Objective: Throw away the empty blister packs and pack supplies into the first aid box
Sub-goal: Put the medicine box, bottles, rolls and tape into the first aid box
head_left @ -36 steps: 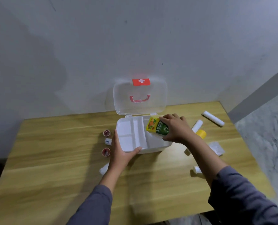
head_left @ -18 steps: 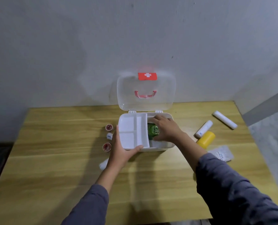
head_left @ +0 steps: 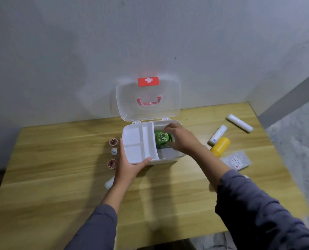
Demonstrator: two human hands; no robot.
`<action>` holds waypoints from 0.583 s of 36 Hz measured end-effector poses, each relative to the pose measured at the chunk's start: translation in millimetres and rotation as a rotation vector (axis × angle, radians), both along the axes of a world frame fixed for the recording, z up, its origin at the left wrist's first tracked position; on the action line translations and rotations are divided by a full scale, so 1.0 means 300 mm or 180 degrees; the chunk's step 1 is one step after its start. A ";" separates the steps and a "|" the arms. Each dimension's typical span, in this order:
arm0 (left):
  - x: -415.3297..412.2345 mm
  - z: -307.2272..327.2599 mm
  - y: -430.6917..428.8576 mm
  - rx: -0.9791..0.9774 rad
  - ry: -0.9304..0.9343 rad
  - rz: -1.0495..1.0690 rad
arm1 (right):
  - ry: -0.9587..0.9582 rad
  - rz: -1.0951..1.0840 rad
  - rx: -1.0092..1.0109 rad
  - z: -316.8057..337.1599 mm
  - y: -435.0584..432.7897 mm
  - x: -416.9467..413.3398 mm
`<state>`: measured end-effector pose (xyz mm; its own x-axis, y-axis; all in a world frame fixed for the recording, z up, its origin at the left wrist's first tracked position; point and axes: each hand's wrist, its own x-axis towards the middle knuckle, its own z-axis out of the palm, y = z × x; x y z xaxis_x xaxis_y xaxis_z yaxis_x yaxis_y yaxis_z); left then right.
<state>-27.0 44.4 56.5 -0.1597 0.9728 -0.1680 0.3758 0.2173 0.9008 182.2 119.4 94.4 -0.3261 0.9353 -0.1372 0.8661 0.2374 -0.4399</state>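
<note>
Since a second ago my right hand (head_left: 181, 139) has carried the green packet (head_left: 162, 139) from above the rim down into the first aid box (head_left: 170, 158), and the packet is now lying low in the right-hand part of the box, beside the tray (head_left: 138, 144). My fingers are curling round the packet's right side and top, still touching it; I cannot tell how firmly they are pressing. White lettering on the packet is facing up.

My left hand (head_left: 130, 166) is bracing the box at its front left corner, thumb lying along the front edge of the white divided tray, fingers wrapping the left wall. The tray is sitting in the left half of the box, its compartments showing white.

The clear lid (head_left: 148, 98) is standing open against the wall, red cross label at the top, pink handle below it.

Left of the box, on the wooden table (head_left: 59, 177), two small red-topped jars (head_left: 113, 142) are lying with a small white item (head_left: 114, 151) between them. A white object (head_left: 109, 183) is partly hidden behind my left wrist.

Right of the box: a white roll (head_left: 218, 134), a yellow container (head_left: 220, 146) touching it, a longer white roll (head_left: 239, 123) farther back, and a clear sachet (head_left: 237, 161) near my right forearm.
</note>
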 end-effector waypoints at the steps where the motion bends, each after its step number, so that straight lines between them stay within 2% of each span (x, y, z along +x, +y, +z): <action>1: 0.000 -0.001 0.004 0.0003 0.0005 -0.0023 | 0.0182 -0.0158 0.0154 0.010 -0.017 0.032; 4: -0.001 0.002 0.015 0.0015 0.0064 -0.0118 | 0.0728 -0.0639 0.0435 0.037 -0.085 0.155; 7: 0.003 0.001 0.026 0.0056 0.0016 -0.0156 | 0.0947 -0.1175 0.0310 0.044 -0.177 0.305; 13: 0.007 -0.020 0.035 0.0045 0.0056 -0.0245 | 0.0261 -0.1688 -0.0266 -0.016 -0.340 0.549; 17: 0.020 -0.027 0.043 0.0134 0.0089 -0.0247 | -0.0221 -0.1321 -0.0964 -0.056 -0.344 0.609; 21: 0.028 -0.034 0.045 0.0108 0.0078 -0.0220 | -0.0465 -0.1038 -0.1008 -0.104 -0.310 0.613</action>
